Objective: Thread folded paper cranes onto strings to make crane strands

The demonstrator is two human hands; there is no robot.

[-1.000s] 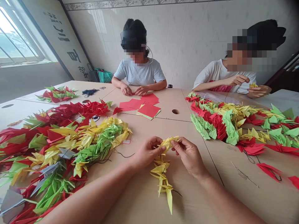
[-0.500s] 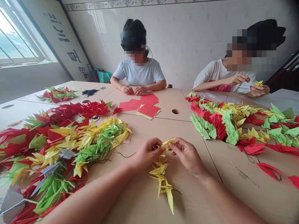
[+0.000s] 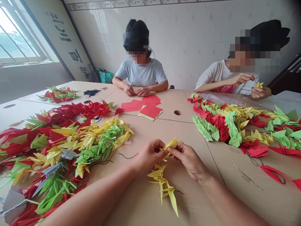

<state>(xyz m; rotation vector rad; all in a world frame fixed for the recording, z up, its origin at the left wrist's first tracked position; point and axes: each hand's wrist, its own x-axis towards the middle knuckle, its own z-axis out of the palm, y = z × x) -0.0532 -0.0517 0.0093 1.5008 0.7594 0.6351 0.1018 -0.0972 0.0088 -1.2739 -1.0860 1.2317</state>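
A string of yellow folded paper cranes (image 3: 162, 182) hangs down from my hands over the table. My left hand (image 3: 152, 157) is closed, with thumb and fingers gripping the upper end of the string. Fingertips of my right hand (image 3: 185, 157) pinch the bunched cranes at the top, close beside my left fingertips. A short dark thread end pokes out near the lower cranes. The undersides of the held cranes and some of my fingers are hidden.
Heaped strings of red, yellow and green cranes (image 3: 103, 138) lie left; similar strings (image 3: 221, 122) lie right, near a needle (image 3: 248, 177). Red paper squares (image 3: 150, 111) sit ahead by a table hole (image 3: 177, 112). Two people work across the table (image 3: 176, 131).
The bunched cranes at my fingertips have shifted slightly, and the hanging lower part has swung a little. Both my hands keep hold. The person at right has moved their raised hand slightly.
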